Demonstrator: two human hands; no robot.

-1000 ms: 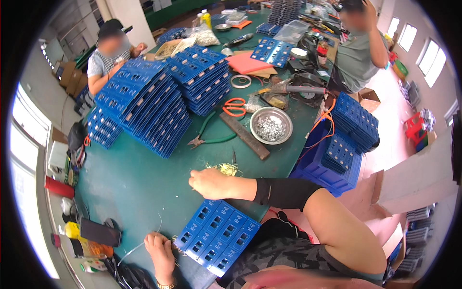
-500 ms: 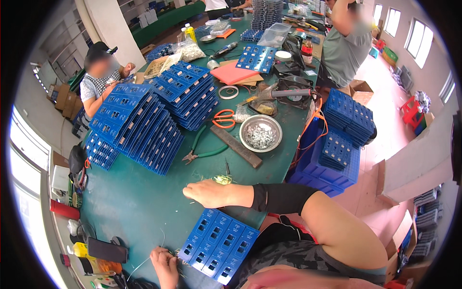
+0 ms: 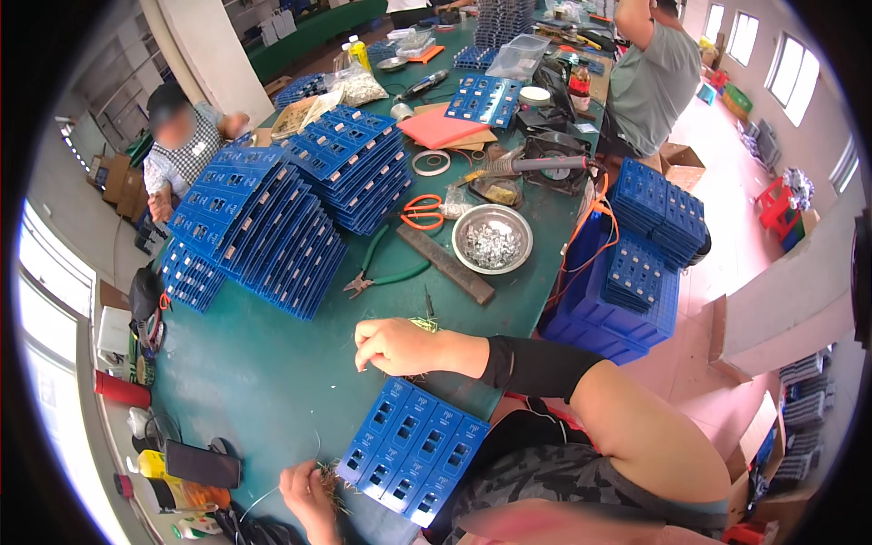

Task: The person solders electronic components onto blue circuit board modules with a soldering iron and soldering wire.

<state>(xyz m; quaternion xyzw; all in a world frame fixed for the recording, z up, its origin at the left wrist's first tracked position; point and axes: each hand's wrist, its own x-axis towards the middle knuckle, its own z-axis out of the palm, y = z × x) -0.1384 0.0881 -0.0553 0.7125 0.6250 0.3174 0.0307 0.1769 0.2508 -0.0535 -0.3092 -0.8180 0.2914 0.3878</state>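
Observation:
A blue printed panel point(image 3: 414, 443) with rows of square cutouts lies at the near edge of the table in front of me. Past its far edge, my right hand point(image 3: 396, 347) hovers with fingers bent down and closed; what they pinch, if anything, is too small to name. Thin yellow-green strands point(image 3: 423, 323) lie behind that hand, by a slim dark pointed tool point(image 3: 429, 302). My left hand point(image 3: 307, 495) is at the panel's left side, fingers curled beside a bunch of fine brownish strands point(image 3: 330, 481). Whatever its fingertips hold is hidden. A thin pale wire point(image 3: 263, 498) runs by it.
Tall stacks of blue panels point(image 3: 259, 241) stand at the left. Beyond my right hand lie green-handled pliers point(image 3: 386, 275), a flat metal bar point(image 3: 445, 263), orange scissors point(image 3: 422, 212) and a bowl of small metal parts point(image 3: 492, 239). A phone point(image 3: 203, 463) rests at the near left. Two people are across the table.
My right hand has turned from stretched out leftward to bent down with closed fingers. My left hand has shifted slightly. The person at the left has moved their arms apart.

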